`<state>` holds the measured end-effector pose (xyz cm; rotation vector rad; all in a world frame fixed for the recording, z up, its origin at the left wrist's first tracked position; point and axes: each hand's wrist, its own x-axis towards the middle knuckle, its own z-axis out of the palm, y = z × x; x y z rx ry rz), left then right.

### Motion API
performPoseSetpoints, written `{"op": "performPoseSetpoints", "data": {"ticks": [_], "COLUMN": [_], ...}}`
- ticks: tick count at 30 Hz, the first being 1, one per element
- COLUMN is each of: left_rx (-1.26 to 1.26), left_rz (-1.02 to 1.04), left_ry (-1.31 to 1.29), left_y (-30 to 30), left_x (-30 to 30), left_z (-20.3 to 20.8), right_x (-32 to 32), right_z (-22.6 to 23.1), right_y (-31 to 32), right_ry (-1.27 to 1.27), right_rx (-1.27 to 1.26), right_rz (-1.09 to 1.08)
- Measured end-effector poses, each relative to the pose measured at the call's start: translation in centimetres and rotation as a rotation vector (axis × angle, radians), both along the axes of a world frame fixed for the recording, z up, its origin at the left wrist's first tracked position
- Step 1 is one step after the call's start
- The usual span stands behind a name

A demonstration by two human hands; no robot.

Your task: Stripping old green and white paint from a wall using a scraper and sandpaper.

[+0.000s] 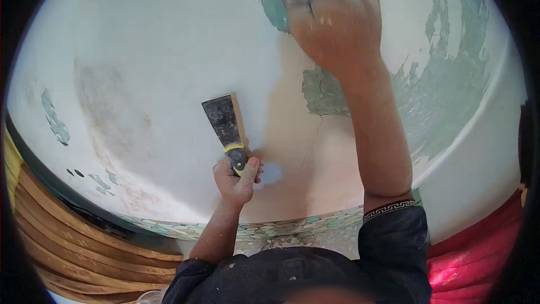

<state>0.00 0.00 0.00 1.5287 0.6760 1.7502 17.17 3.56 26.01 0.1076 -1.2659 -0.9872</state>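
Here | left hand (233, 184) low, clasping scraper (223, 119) | right hand (337, 17) raised, back showing

A paint scraper (227, 130) with a dusty dark blade and black-and-yellow handle, blade up, tilted slightly left, close to the white wall (180, 34), above its lower edge. Flaked greenish patches roughen the wall, largest toward its right edge.

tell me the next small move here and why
I'd probably bring the scraper, held in the left hand, up to the cracked grey-green patch below the right hand: the patch looks ragged-edged, and the scraper points upward but sits short of it.
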Motion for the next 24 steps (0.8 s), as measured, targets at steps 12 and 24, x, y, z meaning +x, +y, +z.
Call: {"op": "performPoseSetpoints", "data": {"ticks": [12,24], "left_rx": [0.034,0.049], "left_rz": [-0.004,-0.086], "left_ry": [0.049,-0.09], "left_y": [0.9,0.3], "left_x": [0.4,1.3], "left_z": [-0.4,0.0], "right_x": [0.4,-1.0], "right_z": [-15.3,-0.5], "right_y": [-3.8,-1.6], "right_ry": [0.045,-0.053], "right_rx": [-0.829,-0.448], "right_rz": [-0.663,-0.482]}}
